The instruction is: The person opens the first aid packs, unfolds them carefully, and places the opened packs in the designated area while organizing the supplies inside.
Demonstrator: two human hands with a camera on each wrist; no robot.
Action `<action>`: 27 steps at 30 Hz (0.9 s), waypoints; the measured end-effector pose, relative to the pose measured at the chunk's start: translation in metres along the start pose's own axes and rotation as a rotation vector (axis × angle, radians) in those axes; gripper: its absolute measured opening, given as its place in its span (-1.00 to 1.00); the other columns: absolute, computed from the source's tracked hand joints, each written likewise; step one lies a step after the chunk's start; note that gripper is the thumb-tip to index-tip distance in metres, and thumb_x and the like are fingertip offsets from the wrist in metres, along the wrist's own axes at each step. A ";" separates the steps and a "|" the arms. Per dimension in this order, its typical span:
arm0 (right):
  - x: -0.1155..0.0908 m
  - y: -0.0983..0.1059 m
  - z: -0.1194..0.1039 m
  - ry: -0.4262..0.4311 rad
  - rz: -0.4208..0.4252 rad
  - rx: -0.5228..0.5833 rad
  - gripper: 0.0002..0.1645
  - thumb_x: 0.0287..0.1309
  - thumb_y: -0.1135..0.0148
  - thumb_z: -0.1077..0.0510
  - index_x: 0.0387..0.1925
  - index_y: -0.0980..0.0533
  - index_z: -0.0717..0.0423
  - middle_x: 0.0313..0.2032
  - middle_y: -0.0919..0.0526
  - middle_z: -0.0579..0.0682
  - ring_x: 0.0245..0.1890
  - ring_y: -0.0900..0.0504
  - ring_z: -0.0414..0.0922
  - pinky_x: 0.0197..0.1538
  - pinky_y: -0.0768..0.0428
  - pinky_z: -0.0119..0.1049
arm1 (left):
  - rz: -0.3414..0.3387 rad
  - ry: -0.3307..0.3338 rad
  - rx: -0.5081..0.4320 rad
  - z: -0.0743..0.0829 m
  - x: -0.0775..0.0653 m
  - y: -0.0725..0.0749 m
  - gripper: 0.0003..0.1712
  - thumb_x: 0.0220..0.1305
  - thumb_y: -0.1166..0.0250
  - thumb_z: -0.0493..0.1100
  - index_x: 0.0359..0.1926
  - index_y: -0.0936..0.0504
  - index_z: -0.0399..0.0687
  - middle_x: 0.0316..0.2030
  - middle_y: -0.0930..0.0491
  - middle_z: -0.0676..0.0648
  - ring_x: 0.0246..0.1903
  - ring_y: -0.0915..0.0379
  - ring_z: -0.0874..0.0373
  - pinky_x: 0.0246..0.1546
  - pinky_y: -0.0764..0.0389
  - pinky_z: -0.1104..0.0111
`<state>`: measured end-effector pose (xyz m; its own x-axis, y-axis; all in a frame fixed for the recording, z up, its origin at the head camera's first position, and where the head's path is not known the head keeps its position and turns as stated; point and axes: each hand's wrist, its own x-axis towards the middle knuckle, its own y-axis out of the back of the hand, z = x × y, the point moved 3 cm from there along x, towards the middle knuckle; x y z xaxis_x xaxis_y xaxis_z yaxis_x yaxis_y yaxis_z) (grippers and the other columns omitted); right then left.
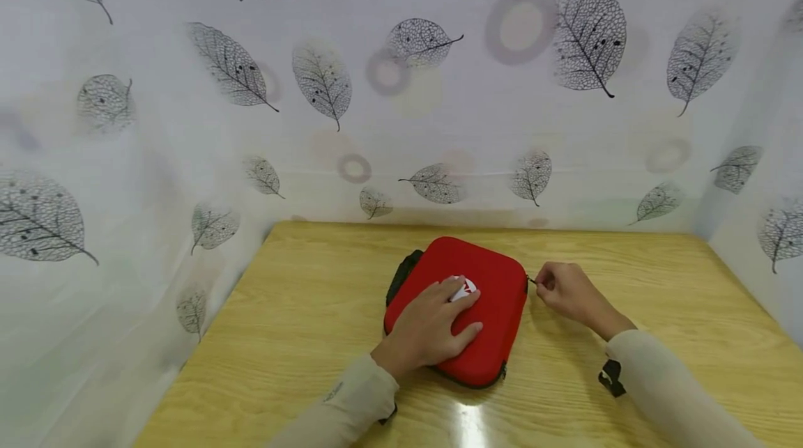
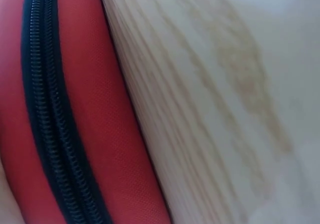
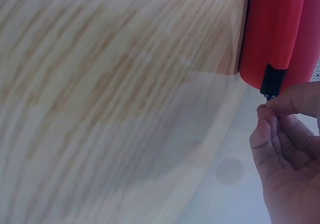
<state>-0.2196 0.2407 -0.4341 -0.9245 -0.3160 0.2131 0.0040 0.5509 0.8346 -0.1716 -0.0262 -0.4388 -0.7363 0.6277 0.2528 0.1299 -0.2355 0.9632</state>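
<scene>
A red zippered case (image 1: 467,253) with rounded corners lies flat on the wooden table, a white round logo (image 1: 465,288) on its lid. My left hand (image 1: 433,326) rests on the lid with its fingers spread, partly over the logo. At the case's far right corner, my right hand (image 1: 567,295) pinches a zipper pull (image 1: 532,281) between thumb and forefinger. The right wrist view shows those fingertips right at the end of a black zipper (image 3: 273,79). In the left wrist view, a double black zipper track (image 2: 52,109) runs along the red side.
The light wooden table (image 1: 301,309) extends around the case. A black strap (image 1: 403,274) shows at the case's left side. Behind and on both sides hangs a white leaf-patterned cloth (image 1: 376,120). Another zipper end (image 1: 503,370) is at the near right corner.
</scene>
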 end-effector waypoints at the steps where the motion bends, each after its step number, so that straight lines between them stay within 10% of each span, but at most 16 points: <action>1: -0.001 0.000 0.001 0.001 0.000 0.000 -0.96 0.10 -0.33 0.38 -0.37 -0.61 0.33 -0.49 -0.61 -0.06 -0.50 -0.49 -0.19 -0.43 -0.53 -0.30 | 0.001 0.000 0.004 0.001 0.001 0.000 -0.36 0.42 -0.11 0.26 0.43 -0.46 0.21 0.42 -0.35 -0.04 0.41 -0.25 0.06 0.43 -0.24 0.19; 27: -0.007 0.000 0.004 -0.011 0.058 0.012 -0.93 0.13 -0.29 0.36 -0.39 -0.62 0.37 -0.49 -0.65 -0.04 -0.48 -0.58 -0.17 -0.40 -0.58 -0.28 | 0.038 0.114 0.001 0.023 0.013 -0.007 -0.35 0.48 -0.02 0.25 0.44 -0.45 0.11 0.42 -0.35 -0.15 0.43 -0.22 -0.02 0.46 -0.19 0.15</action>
<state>-0.2150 0.2458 -0.4376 -0.9270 -0.2748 0.2551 0.0531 0.5774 0.8147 -0.1665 0.0007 -0.4405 -0.8017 0.5296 0.2770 0.1600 -0.2564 0.9533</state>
